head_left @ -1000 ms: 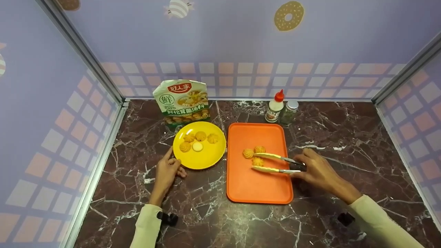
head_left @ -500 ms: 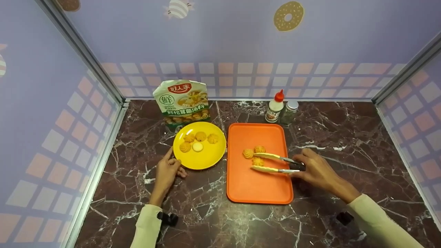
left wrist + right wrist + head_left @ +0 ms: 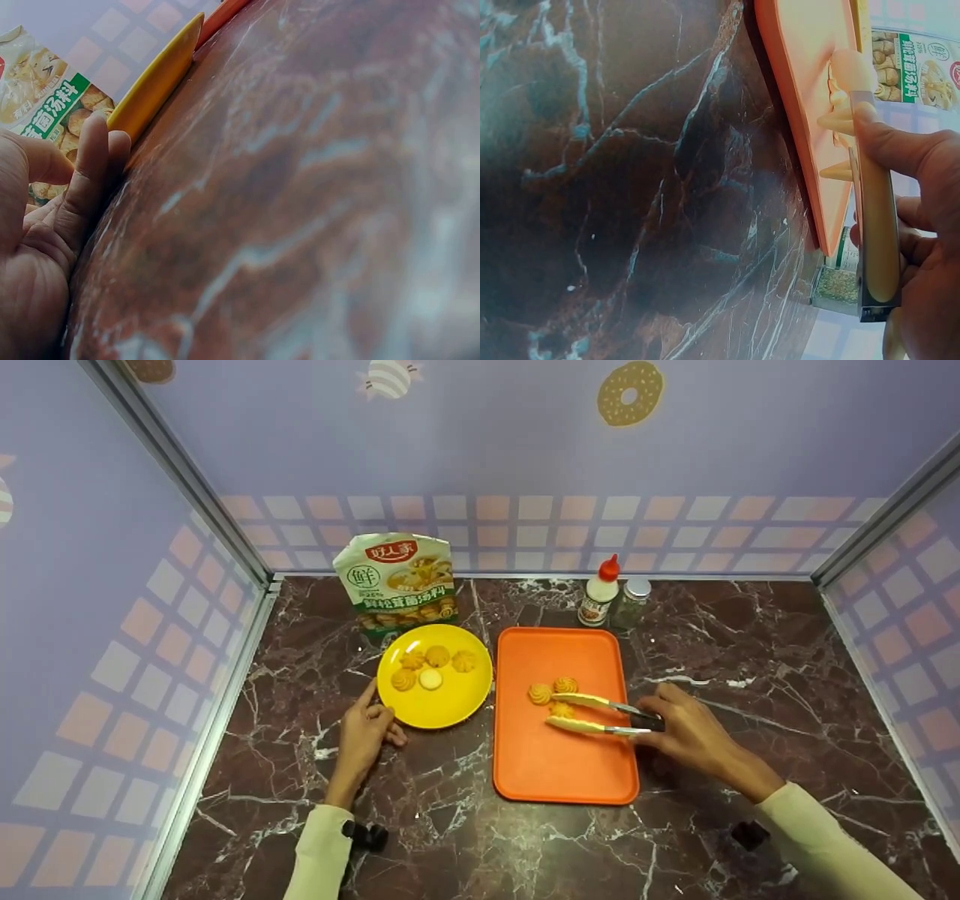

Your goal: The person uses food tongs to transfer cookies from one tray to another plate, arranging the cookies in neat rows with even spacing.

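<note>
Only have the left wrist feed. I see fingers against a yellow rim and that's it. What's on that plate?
Observer: The yellow plate carries four piped biscuits and one pale round piece; the left hand touches its near-left rim.
Operator: Right hand doing anything?
Observer: The right hand grips tongs over the orange tray, tips either side of a biscuit.
Operator: More biscuits on the tray?
Observer: Two more, just beyond the tongs' tips.
Operator: Anything behind the tray?
Observer: A red-capped squeeze bottle and a small jar at the back wall.
</note>
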The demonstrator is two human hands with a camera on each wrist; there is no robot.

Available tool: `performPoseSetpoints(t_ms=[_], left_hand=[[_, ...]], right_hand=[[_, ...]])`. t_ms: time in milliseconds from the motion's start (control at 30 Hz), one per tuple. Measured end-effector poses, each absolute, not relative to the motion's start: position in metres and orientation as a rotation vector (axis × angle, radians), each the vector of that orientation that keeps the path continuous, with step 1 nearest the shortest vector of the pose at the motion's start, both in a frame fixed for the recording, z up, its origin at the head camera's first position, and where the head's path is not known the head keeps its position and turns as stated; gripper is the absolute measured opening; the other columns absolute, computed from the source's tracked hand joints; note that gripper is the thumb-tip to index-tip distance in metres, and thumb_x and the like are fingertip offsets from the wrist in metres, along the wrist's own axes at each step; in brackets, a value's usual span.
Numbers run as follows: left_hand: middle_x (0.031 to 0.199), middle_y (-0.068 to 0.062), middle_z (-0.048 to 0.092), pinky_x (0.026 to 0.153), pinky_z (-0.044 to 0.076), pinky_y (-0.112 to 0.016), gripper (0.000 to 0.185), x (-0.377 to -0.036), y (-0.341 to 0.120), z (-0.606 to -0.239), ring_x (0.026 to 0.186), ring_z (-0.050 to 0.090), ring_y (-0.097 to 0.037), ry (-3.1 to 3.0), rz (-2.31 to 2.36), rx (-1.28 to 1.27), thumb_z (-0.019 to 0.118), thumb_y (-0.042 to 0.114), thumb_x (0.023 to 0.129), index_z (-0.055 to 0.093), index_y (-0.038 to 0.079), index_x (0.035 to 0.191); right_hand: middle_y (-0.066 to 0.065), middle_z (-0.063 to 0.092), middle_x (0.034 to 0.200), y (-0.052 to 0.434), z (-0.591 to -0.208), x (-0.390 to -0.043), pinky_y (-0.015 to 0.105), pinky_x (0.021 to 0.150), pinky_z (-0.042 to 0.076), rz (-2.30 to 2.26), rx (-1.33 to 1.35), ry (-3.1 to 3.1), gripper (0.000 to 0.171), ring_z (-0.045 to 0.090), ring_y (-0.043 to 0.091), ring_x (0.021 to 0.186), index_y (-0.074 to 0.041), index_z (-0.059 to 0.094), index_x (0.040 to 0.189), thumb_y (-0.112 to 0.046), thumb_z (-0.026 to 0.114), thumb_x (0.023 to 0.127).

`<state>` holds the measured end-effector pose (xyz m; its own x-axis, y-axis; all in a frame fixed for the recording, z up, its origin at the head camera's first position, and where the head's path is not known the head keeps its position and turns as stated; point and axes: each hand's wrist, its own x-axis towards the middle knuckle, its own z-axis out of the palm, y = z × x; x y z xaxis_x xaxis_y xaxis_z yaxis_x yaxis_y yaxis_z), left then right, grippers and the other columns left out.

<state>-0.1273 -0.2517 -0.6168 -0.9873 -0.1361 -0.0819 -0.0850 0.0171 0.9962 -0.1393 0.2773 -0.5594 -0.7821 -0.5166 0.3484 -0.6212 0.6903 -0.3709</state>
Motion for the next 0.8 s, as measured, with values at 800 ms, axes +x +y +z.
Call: performPoseSetpoints(t_ms=[800], left_hand=[[0.075,-0.021,0.069,0.053,0.067,-0.035,0.072,-0.1274,-0.2516,-0.6173,0.056,0.072,-0.022,-2.214,-2.133,0.252,0.058,-0.006,0.105,0.031,0.000,0.172]], right_hand=[[-0.005,0.042,0.088,0.2797,-0.5582,-0.1392,0.028,0.062,0.041,0.697,0.917,-2.681,0.043,0.042,0.011,0.075,-0.005,0.080,0.100,-0.024,0.105,0.071]])
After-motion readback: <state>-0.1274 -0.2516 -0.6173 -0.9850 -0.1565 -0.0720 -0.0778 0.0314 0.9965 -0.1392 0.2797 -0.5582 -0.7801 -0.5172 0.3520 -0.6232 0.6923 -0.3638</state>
